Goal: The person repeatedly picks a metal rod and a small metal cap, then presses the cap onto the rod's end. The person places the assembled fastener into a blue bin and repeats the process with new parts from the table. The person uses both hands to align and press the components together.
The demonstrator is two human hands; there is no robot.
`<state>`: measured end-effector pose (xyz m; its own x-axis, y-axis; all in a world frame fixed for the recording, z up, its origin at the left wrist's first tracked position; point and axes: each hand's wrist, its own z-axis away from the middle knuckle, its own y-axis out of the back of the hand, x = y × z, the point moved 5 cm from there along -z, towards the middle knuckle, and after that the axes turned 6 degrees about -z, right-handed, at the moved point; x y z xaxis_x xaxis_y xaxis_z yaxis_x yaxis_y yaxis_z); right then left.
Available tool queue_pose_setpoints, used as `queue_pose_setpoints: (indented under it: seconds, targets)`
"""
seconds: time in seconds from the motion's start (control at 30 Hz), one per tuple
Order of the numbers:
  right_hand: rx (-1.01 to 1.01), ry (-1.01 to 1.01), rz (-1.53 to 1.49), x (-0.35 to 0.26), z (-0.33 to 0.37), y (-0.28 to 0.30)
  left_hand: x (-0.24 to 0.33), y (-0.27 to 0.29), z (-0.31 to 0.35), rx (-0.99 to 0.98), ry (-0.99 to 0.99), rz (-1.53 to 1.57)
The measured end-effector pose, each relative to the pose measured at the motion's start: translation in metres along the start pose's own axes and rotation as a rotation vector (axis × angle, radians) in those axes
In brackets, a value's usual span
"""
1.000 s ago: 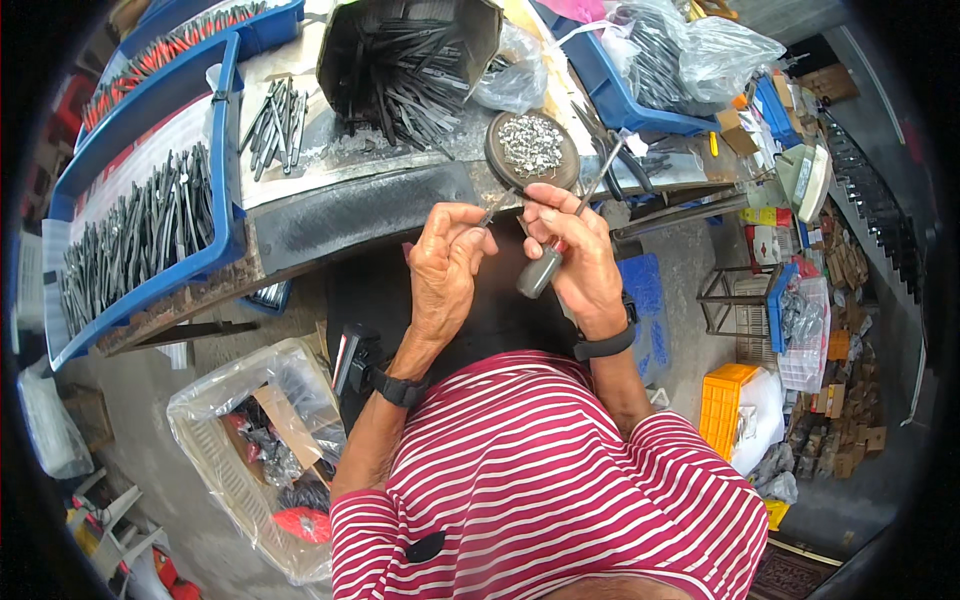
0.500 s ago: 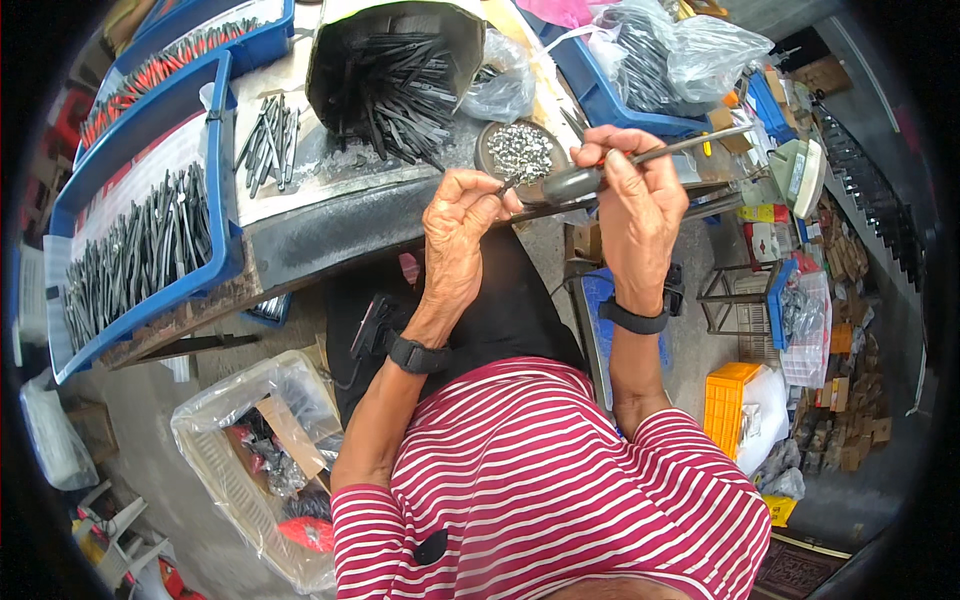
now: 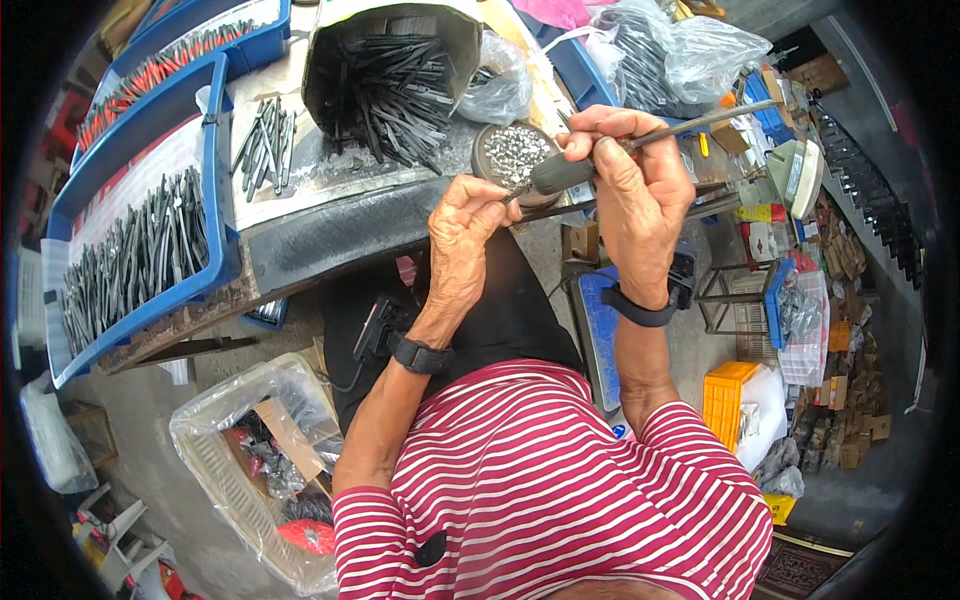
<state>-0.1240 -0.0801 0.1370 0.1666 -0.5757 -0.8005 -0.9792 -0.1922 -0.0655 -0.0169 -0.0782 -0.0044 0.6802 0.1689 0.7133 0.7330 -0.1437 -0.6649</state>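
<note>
Cluttered workshop bench [image 3: 330, 215]: a blue tray [image 3: 215, 200] at the left holds many dark metal rods, and a far box [image 3: 390, 85] holds more loose ones. Just past the hands sits a round dish [image 3: 512, 152] of small silvery bits. The right hand [image 3: 635, 190] is clenched around a dark-handled tool [image 3: 640, 145]; the left hand [image 3: 465, 225] pinches at its near tip, holding something too small to make out. Judging by the full box, plenty seems left.

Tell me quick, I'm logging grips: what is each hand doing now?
Left hand: fingers pinched shut on something too small to tell.
Right hand: closed around a dark-handled tool.
</note>
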Motion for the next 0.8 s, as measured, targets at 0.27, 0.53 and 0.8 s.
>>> queue_pose_setpoints:
  seconds: [0.27, 0.53, 0.8]
  targets:
    - [-0.156, 0.110, 0.188, -0.004, 0.003, -0.010, -0.001, 0.001, 0.000, -0.014, 0.000, -0.031]
    - [-0.050, 0.181, -0.022, -0.029, -0.005, 0.000, -0.001, 0.000, 0.000, -0.018, -0.001, -0.025]
    - [0.031, 0.053, 0.008, 0.010, 0.009, -0.005, 0.000, 0.000, 0.005, -0.005, 0.047, -0.064]
